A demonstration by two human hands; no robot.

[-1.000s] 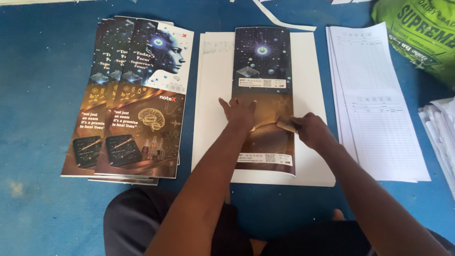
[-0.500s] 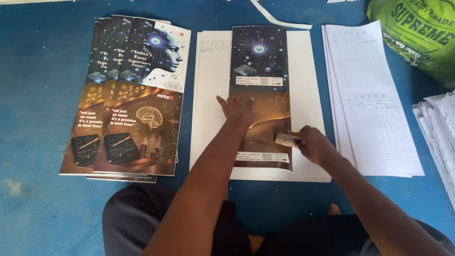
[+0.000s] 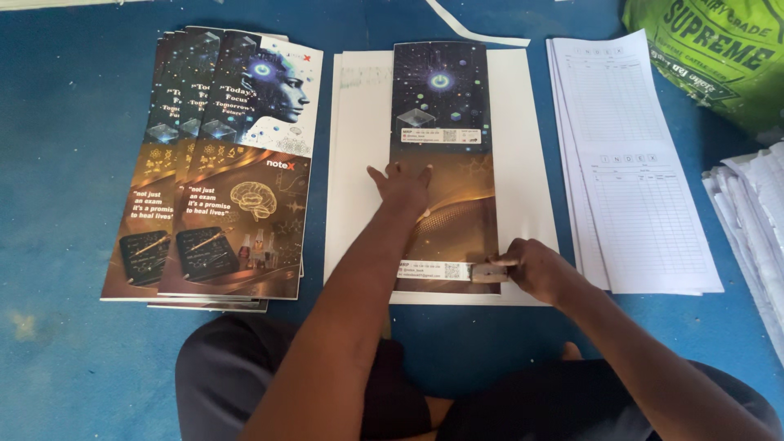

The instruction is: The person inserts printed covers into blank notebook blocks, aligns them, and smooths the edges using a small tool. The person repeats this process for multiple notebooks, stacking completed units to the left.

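Note:
A folded printed cover (image 3: 445,122), dark blue on top and brown-gold below, lies lengthwise on a white sheet stack (image 3: 359,163) on the blue floor. My left hand (image 3: 402,186) presses flat on the cover's middle, fingers spread. Near the cover's lower right corner, my right hand (image 3: 535,268) grips a small pale block (image 3: 488,273) held against the cover's right edge.
A fanned pile of printed covers (image 3: 220,171) lies to the left. Printed white index sheets (image 3: 633,163) are stacked to the right, with more papers (image 3: 755,212) at the far right edge. A green sack (image 3: 710,53) sits top right. A paper strip (image 3: 474,33) lies above.
My right hand has slid the pale block down the cover's right edge from the middle to the lower corner. My left hand has stayed pressed on the cover.

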